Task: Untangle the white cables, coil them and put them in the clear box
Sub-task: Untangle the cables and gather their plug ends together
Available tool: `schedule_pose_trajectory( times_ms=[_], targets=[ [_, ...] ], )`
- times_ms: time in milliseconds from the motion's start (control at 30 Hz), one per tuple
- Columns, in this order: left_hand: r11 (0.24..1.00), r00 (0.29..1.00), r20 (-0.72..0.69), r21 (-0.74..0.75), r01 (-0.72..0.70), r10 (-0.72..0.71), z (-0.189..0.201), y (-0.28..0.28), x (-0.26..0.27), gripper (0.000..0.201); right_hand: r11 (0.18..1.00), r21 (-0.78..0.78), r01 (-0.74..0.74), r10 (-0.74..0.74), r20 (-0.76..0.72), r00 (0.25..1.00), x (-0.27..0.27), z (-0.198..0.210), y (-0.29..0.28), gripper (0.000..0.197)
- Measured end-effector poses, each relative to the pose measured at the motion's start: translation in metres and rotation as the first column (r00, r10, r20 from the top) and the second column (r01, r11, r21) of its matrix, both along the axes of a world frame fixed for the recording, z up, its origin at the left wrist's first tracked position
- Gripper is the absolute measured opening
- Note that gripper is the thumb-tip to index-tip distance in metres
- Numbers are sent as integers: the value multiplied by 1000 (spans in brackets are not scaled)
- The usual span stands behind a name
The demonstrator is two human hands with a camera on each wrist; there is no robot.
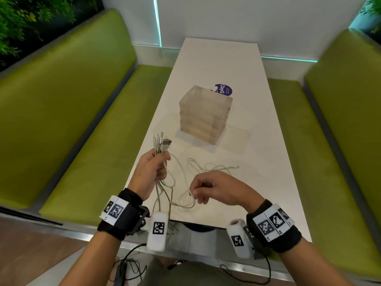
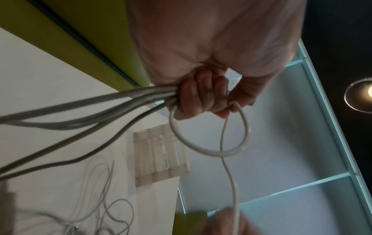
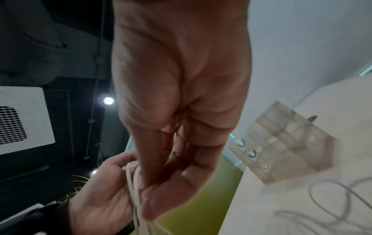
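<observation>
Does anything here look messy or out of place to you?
Mostly the white cables: the left hand grips a bundle with the plugs sticking up, the right hand pinches one strand, and loose loops sprawl across the table, some dangling over its near edge. The clear box stands upright and looks undamaged.

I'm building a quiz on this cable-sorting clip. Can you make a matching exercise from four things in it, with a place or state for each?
Column 1:
1. left hand
2. right hand
3. clear box
4. purple sticker

Column 2:
A. lies on the table behind the box
B. grips a bundle of white cables, plug ends up
C. stands on the white table
D. pinches a single cable loop

Pairs: 1-B, 2-D, 3-C, 4-A
</observation>
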State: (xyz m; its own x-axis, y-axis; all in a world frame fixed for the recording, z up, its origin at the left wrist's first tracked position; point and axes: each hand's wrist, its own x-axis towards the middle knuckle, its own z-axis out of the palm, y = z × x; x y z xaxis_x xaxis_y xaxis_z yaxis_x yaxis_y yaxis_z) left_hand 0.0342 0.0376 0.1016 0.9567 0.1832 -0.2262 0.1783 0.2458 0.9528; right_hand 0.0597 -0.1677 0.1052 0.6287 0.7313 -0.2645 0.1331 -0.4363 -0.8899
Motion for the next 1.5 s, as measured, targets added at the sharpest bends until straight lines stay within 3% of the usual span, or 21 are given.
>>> schedule_pose_trajectory(
  times_ms=[100,233,367,433,533,733,833,933,1067,1267,1500],
  targets=[
    [998,997,-51,20,60,-59,-3,3,-2,26,1000,-15,8,-9,-27,1000,-10,-14,-4,10],
    [947,961,-100,175,271,-257,-6,-5,-9,25,988,126,85,-65,-160,985,-16,-12,-4,33],
    [924,947,-106,208,320,-304,-11,-10,-11,5,974,195,114,-68,-228,971,-21,-9,-5,17],
    [924,951,-82,227,309,-298,-12,-9,-11,9,982,156,103,-55,-286,957,-22,-17,-7,7],
    [952,969,-45,180,247,-243,-13,-5,-9,7,999,-6,-35,30,-339,940,-29,-37,-8,4],
    [986,991,-23,96,136,-134,-12,0,-7,29,943,-331,-26,-15,-122,992,-30,-94,-17,5],
    [991,993,-14,68,118,-118,-13,0,-8,31,907,-421,-11,-6,-38,999,-26,-108,-26,20],
    [990,991,-18,54,134,-133,-14,-1,-9,27,912,-411,11,-33,-48,998,-20,-108,-34,26],
    [987,988,-29,38,154,-153,-14,-8,-9,26,917,-324,232,-224,62,973,0,-99,-37,20],
    [984,985,-45,48,171,-169,-13,-13,-11,28,746,-413,522,-363,405,839,34,-112,-39,22],
    [989,988,-39,15,148,-147,-18,-11,-12,17,696,-494,521,-304,456,837,42,-126,-43,20]
  ],
)
